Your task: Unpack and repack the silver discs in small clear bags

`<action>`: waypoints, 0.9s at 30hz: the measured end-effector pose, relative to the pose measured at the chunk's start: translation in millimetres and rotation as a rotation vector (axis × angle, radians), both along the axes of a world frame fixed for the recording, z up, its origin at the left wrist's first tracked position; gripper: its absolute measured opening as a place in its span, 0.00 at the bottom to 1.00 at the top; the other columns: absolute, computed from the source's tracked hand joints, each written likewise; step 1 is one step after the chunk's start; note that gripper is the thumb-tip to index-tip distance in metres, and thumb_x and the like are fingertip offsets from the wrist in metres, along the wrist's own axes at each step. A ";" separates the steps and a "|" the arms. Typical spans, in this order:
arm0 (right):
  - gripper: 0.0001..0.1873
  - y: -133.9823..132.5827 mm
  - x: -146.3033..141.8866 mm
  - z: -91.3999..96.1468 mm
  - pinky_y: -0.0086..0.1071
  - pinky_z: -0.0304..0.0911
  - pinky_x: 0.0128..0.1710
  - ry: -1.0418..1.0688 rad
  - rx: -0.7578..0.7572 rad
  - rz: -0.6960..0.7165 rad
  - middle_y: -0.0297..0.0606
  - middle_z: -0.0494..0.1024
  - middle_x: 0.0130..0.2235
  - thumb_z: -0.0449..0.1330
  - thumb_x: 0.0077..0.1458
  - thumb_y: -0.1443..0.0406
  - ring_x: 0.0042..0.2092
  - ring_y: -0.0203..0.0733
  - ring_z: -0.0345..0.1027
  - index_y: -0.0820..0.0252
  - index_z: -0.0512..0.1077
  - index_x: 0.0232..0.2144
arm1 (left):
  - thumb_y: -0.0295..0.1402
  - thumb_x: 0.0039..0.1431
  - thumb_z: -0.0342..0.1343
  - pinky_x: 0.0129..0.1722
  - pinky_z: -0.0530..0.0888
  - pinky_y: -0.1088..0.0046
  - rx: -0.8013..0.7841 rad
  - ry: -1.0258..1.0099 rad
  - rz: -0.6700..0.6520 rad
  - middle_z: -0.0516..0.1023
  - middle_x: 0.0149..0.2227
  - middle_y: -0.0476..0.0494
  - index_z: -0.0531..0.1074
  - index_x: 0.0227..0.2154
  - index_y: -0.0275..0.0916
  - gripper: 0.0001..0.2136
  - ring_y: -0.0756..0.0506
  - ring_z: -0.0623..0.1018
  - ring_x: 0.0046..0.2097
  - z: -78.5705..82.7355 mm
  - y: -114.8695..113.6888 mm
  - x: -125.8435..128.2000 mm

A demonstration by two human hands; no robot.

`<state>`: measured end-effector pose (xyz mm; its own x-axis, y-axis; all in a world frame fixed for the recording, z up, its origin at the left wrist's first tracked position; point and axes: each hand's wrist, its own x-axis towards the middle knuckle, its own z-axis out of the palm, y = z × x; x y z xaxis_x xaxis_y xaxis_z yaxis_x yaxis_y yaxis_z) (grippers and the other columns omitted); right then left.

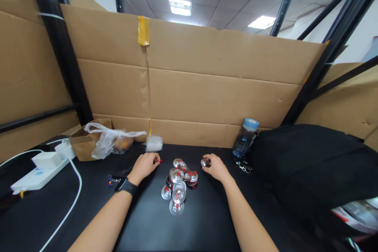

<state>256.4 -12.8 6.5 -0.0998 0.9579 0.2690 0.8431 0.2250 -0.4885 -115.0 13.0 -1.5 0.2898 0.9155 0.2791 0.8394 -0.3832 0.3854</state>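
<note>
Black tabletop [206, 220] bears one pile of at least eight overlapping silvery discs [177, 183], located between left hand [147, 165], fingertips pinching one red piece [161, 161], and right hand [217, 168], fingers gripping one separate disc [204, 162].

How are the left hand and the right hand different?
The left hand has a dark watch on its wrist; the right hand's wrist is bare. The left hand has a tiny red thing at its fingertips, too small to make out, while the right hand holds a shiny round piece.

Both are beside the shiny pile, one on each side.
</note>
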 end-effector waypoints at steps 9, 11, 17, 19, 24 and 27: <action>0.11 -8.7 -23.8 10.8 0.38 0.62 0.49 0.084 0.060 0.261 0.42 0.79 0.44 0.64 0.55 0.66 0.45 0.44 0.71 0.57 0.79 0.42 | 0.30 0.63 0.52 0.51 0.68 0.65 0.063 -0.114 -0.251 0.80 0.43 0.43 0.78 0.42 0.42 0.10 0.42 0.74 0.47 2.2 -17.7 43.3; 0.11 -15.4 -42.1 11.3 0.38 0.63 0.49 0.138 0.055 0.390 0.40 0.79 0.44 0.66 0.55 0.64 0.45 0.44 0.71 0.55 0.79 0.42 | 0.29 0.64 0.51 0.52 0.68 0.64 0.042 -0.134 -0.291 0.80 0.44 0.43 0.78 0.42 0.43 0.11 0.42 0.74 0.47 1.3 -20.9 50.5; 0.05 -24.1 -80.2 -0.4 0.38 0.62 0.50 0.116 0.113 0.411 0.39 0.78 0.41 0.64 0.56 0.69 0.45 0.44 0.68 0.56 0.79 0.35 | 0.29 0.65 0.49 0.51 0.68 0.64 0.049 -0.173 -0.291 0.80 0.44 0.43 0.78 0.41 0.43 0.12 0.43 0.74 0.47 4.8 -23.9 54.5; 0.06 -22.4 -81.2 0.2 0.39 0.62 0.50 0.168 0.166 0.385 0.40 0.77 0.40 0.60 0.60 0.68 0.45 0.44 0.68 0.56 0.78 0.35 | 0.30 0.66 0.48 0.51 0.68 0.64 0.057 -0.215 -0.293 0.80 0.43 0.43 0.79 0.40 0.43 0.12 0.43 0.75 0.47 9.9 -25.2 54.6; 0.11 -20.3 -73.4 10.6 0.35 0.67 0.42 0.601 0.092 0.382 0.40 0.75 0.42 0.61 0.60 0.57 0.42 0.42 0.71 0.58 0.77 0.35 | 0.37 0.67 0.50 0.52 0.71 0.66 -0.024 -0.461 -0.415 0.81 0.45 0.42 0.78 0.43 0.40 0.12 0.44 0.77 0.47 22.1 -35.0 61.6; 0.16 -22.7 -72.7 12.4 0.32 0.68 0.36 0.886 -0.110 0.415 0.38 0.76 0.40 0.65 0.56 0.52 0.35 0.38 0.72 0.59 0.75 0.36 | 0.39 0.65 0.55 0.52 0.72 0.67 -0.120 -0.582 -0.490 0.81 0.46 0.42 0.79 0.43 0.39 0.12 0.43 0.78 0.48 25.0 -42.2 67.8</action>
<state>183.7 -35.5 19.0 -0.2391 0.9168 0.3199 0.0257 0.3354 -0.9417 -47.2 -29.2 23.4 0.5073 0.7539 0.4176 0.2338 -0.5868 0.7753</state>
